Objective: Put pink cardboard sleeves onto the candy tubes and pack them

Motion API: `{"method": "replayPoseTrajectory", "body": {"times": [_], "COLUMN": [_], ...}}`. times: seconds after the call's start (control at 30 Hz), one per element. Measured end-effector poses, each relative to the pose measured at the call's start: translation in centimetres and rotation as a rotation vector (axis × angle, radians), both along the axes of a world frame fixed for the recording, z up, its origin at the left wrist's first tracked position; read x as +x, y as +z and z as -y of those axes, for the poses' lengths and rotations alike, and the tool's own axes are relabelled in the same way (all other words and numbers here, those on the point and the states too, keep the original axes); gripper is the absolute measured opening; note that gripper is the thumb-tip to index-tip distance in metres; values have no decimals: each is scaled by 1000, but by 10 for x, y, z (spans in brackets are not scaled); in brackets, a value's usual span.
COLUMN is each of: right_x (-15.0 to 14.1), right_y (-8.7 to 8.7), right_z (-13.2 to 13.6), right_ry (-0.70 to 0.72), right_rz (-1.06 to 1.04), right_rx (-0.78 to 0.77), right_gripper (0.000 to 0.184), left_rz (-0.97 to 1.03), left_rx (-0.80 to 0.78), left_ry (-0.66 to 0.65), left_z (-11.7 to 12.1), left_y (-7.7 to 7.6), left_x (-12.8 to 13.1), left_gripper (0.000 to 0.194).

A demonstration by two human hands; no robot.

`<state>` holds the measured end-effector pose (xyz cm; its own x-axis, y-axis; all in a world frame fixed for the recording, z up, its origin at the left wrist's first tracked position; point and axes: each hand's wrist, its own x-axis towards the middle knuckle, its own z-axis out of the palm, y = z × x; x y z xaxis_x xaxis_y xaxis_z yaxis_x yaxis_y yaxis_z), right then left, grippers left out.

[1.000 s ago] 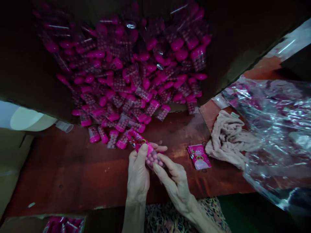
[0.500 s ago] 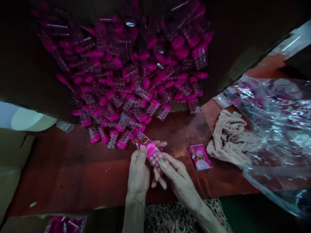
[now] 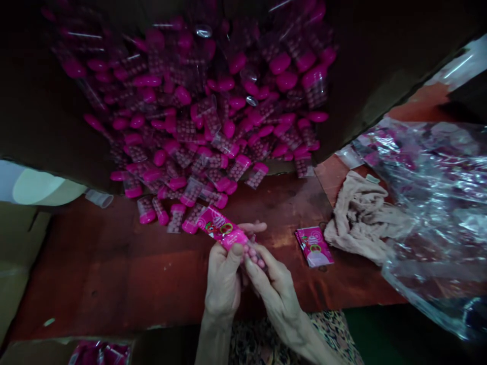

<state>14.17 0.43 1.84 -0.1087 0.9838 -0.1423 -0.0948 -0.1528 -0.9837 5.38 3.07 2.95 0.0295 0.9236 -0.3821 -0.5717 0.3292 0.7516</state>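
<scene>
My left hand [image 3: 224, 276] and my right hand [image 3: 272, 284] both grip one small clear candy tube [image 3: 249, 249] with a pink cap, filled with pink balls. A pink printed label sleeve [image 3: 218, 227] sits over the tube's far end. My left thumb presses on the pink part; my right fingers pinch the near end. Just beyond my hands, a large heap of like pink-capped tubes [image 3: 198, 111] spills from a dark cardboard box onto the red-brown table [image 3: 114, 268].
A loose pink label [image 3: 314, 246] lies on the table to the right of my hands. Further right are a crumpled beige cloth [image 3: 361, 218] and a big clear plastic bag [image 3: 433, 203]. A cardboard box with pink items [image 3: 99, 352] sits at the lower left.
The label sleeve has slid further over the tube, covering more of the pink balls. Both hands have shifted slightly and kept their grip.
</scene>
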Motion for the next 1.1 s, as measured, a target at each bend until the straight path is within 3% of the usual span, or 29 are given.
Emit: {"method": "replayPoseTrajectory", "body": {"times": [0.13,0.33,0.43,0.53,0.63,0.73,0.83,1.0,1.1], "right_x": [1,12,16,15,10,7,7,8,9], "right_y": [-7,-4,4,8,7,7,9,9,10], "right_z": [2,12,6,-2,-4,-3,-3,3,6], "right_ry": [93,50,82,128,144,118,47,-45,-29], "right_rz": [149,273,87,-225,-370,-278,-88,77,93], "right_rx": [100,106,-2,-148,-223,-209,-139,-64,-85], "right_gripper": [22,23,21,25,26,25,24,24,25], "left_rz": [-31,73,104,111,21,-39,22,130,144], "left_rx": [53,116,48,30,45,23,-36,-102,-153], "left_ry": [107,-202,-244,-150,-8,73,101,32,-7], "left_z": [-3,-3,-3,-4,-4,-4,-3,-3,-1], "left_y": [-1,2,2,1,2,5,5,0,0], "left_x": [0,-4,-4,-5,-4,0,7,12,12], "left_gripper": [12,15,30,53,41,33,33,38,39]}}
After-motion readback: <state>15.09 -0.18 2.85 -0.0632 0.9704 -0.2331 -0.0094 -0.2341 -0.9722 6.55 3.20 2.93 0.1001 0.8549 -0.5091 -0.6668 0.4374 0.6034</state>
